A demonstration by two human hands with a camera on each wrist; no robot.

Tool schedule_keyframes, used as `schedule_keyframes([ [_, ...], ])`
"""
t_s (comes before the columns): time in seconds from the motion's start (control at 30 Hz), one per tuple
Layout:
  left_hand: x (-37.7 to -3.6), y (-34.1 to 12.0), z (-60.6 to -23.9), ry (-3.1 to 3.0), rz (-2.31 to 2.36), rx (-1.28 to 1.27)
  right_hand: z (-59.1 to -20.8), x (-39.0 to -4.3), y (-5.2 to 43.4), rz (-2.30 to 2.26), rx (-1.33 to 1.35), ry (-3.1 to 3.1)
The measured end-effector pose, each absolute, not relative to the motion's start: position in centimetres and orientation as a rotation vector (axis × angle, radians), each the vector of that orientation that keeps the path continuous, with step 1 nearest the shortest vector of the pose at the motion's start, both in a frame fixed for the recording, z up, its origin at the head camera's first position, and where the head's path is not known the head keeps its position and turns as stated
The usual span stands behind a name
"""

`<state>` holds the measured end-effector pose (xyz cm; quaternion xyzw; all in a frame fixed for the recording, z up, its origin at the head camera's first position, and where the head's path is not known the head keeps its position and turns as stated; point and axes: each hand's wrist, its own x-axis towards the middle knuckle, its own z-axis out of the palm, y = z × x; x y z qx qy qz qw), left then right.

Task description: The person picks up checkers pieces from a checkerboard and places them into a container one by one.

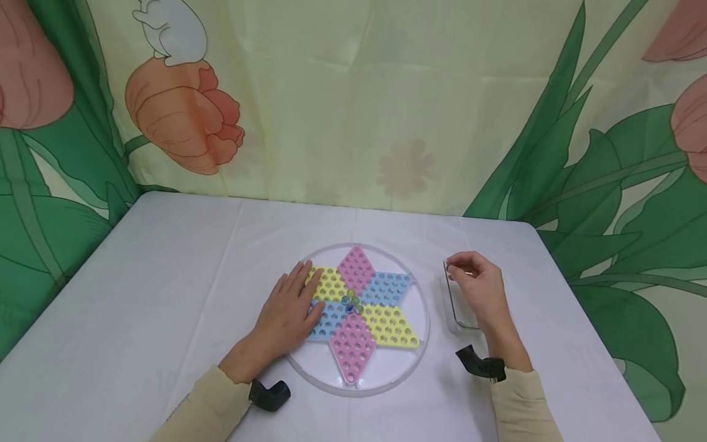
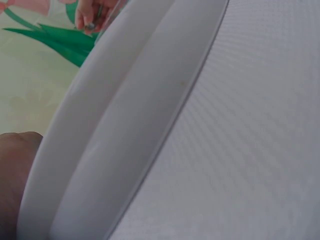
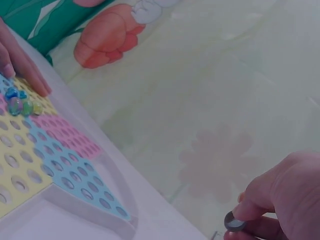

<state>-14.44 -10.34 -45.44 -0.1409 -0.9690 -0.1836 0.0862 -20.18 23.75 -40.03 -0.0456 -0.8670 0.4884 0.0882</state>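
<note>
A round Chinese checkers board (image 1: 353,350) with a pink, blue and yellow star lies on the table. Several glass marbles (image 1: 351,302) cluster at the star's centre. My left hand (image 1: 288,312) rests on the board's left side, fingers stretched over the yellow and blue points. Off to the right, my right hand (image 1: 482,288) is over a clear, dark-rimmed box (image 1: 450,307). Between thumb and fingertips it pinches a dark glassy marble (image 3: 231,223), seen in the right wrist view. The left wrist view shows mostly the board's white rim (image 2: 115,120).
A white cloth (image 1: 182,294) covers the table, whose far edge meets a curtain (image 1: 331,110) printed with tulips and a rabbit. Dark wrist cameras (image 1: 269,396) sit at both cuffs. The box's near end holds something greenish, too small to make out.
</note>
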Motion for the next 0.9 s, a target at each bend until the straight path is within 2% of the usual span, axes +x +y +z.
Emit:
schedule_keyframes([
  [0.13, -14.3, -10.4, -45.4, -2.89, -0.557, -0.416, -43.0, -21.8, 25.6, 1.385, -0.131, -2.59],
  [0.2, -14.3, -10.3, -45.5, -2.894, -0.561, -0.415, -43.2, -21.9, 25.6, 1.376, -0.152, -2.603],
  [0.37, -14.4, -10.3, -45.6, -2.894, -0.553, -0.414, -40.6, -20.4, 24.0, 1.395, -0.232, -2.654],
  [0.9, -14.6, -10.4, -45.8, -2.896, -0.53, -0.417, -40.7, -20.4, 24.6, 1.191, -0.126, -2.892],
])
